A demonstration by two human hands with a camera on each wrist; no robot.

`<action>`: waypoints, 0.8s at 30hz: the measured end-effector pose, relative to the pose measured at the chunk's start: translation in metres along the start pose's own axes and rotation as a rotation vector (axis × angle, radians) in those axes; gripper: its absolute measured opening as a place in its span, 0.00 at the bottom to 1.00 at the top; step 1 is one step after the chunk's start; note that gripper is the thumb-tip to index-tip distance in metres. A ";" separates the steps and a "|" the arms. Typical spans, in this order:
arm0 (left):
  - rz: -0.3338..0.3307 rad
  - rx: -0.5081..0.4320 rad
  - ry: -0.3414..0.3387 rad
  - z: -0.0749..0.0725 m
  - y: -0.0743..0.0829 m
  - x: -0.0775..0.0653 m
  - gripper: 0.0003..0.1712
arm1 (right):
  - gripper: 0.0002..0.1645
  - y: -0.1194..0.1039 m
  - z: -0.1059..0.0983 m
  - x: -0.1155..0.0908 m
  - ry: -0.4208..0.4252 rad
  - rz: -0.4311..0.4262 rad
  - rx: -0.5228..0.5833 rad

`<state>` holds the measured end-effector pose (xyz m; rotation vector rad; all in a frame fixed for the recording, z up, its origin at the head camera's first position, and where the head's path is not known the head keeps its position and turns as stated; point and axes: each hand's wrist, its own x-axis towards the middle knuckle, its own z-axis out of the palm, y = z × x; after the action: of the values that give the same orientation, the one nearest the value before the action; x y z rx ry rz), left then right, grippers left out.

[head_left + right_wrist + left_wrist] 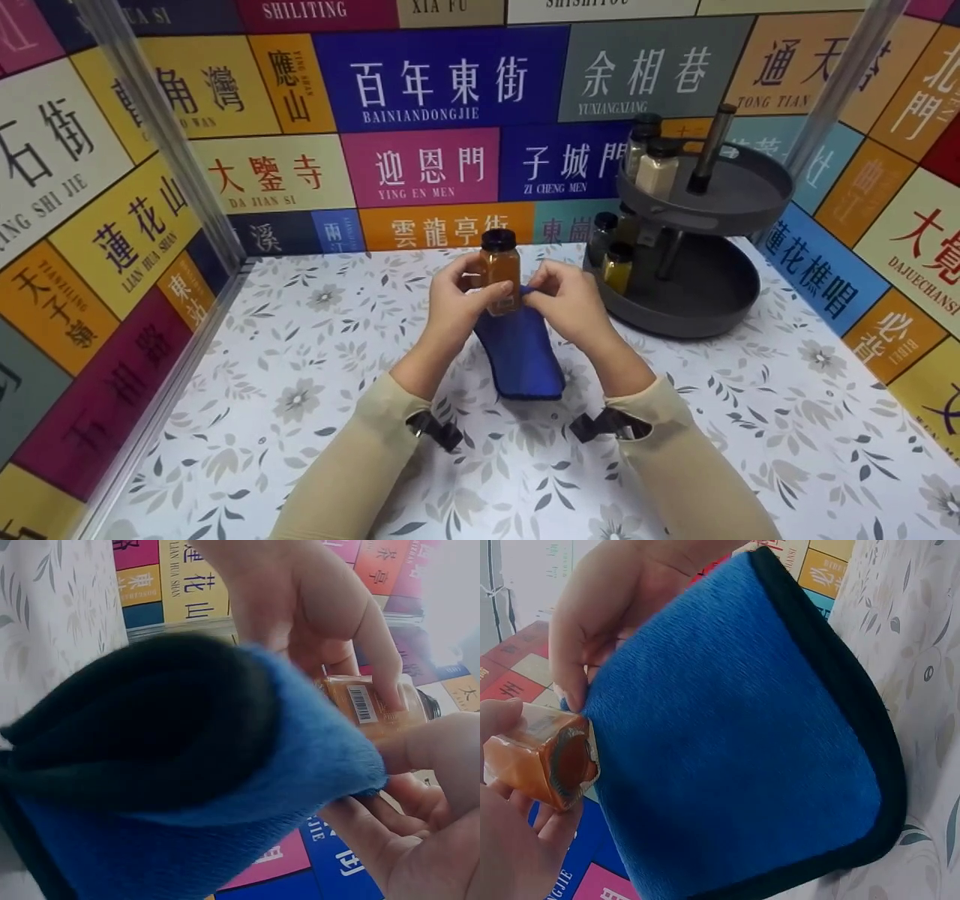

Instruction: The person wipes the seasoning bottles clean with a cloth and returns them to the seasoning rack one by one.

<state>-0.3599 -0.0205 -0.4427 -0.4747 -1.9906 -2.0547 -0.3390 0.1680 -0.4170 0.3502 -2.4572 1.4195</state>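
In the head view my left hand (459, 301) grips a small square spice jar (504, 271) with orange-brown contents and a black lid, held upright above the table. Close beside it, my right hand (571, 303) pinches the top of a blue cloth (523, 358) with a dark edging, which hangs down below the jar. The left wrist view shows the jar's base (571, 765) next to the cloth's edge. A barcode label (363, 703) is visible on the jar in the right wrist view, where the folded cloth (300, 750) hangs from my right fingers.
A dark two-tier round rack (694, 296) stands at the back right. Jars with pale contents (657, 171) are on its upper tier; a yellow one (617, 268) and darker ones are on the lower. Sign-printed panels surround the floral-patterned table (300, 450).
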 end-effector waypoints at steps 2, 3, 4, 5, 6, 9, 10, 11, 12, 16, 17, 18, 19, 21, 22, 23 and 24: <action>0.002 0.008 -0.024 0.000 0.000 0.000 0.28 | 0.06 -0.002 -0.001 0.000 0.052 -0.014 0.059; 0.004 0.008 -0.040 0.000 0.000 0.000 0.27 | 0.05 -0.004 -0.002 -0.001 0.085 -0.028 0.100; 0.004 0.011 -0.056 0.001 0.000 0.000 0.26 | 0.04 -0.004 -0.002 -0.001 0.120 -0.047 0.141; 0.003 0.014 -0.072 0.001 0.000 0.000 0.25 | 0.04 -0.005 -0.004 -0.001 0.152 -0.069 0.192; -0.002 0.016 -0.084 0.001 -0.001 -0.001 0.25 | 0.03 -0.006 -0.005 -0.002 0.184 -0.094 0.242; -0.010 0.012 -0.114 0.003 -0.003 -0.002 0.25 | 0.03 -0.008 -0.008 -0.003 0.255 -0.186 0.380; -0.014 0.013 -0.117 0.004 -0.004 -0.002 0.26 | 0.03 -0.008 -0.008 -0.003 0.266 -0.211 0.406; -0.014 0.014 -0.118 0.004 -0.005 -0.003 0.26 | 0.03 -0.008 -0.009 -0.003 0.273 -0.230 0.426; -0.013 0.014 -0.116 0.005 -0.006 -0.003 0.26 | 0.03 -0.008 -0.009 -0.003 0.278 -0.240 0.426; -0.002 0.013 -0.083 0.006 -0.006 -0.003 0.26 | 0.03 -0.005 -0.008 -0.001 0.245 -0.181 0.357; 0.001 0.012 -0.071 0.006 -0.006 -0.002 0.26 | 0.03 -0.004 -0.007 -0.001 0.226 -0.154 0.326; 0.003 0.013 -0.057 0.005 -0.005 -0.002 0.26 | 0.03 -0.003 -0.006 0.000 0.200 -0.128 0.296; 0.005 0.012 -0.044 0.004 -0.004 -0.002 0.27 | 0.04 -0.002 -0.005 0.001 0.171 -0.106 0.265; 0.007 0.012 -0.019 0.003 -0.001 -0.002 0.28 | 0.04 0.001 -0.002 0.001 0.109 -0.072 0.191; 0.006 0.012 -0.007 0.002 0.000 -0.002 0.28 | 0.04 0.002 -0.001 0.001 0.081 -0.058 0.154; 0.003 0.016 0.002 0.002 0.002 -0.002 0.29 | 0.05 0.002 0.000 0.001 0.057 -0.049 0.118; 0.001 0.019 0.007 0.001 0.003 -0.002 0.29 | 0.05 0.003 0.001 0.001 0.038 -0.039 0.090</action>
<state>-0.3574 -0.0194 -0.4409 -0.4637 -2.0037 -2.0320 -0.3412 0.1683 -0.4194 0.3844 -2.3491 1.5092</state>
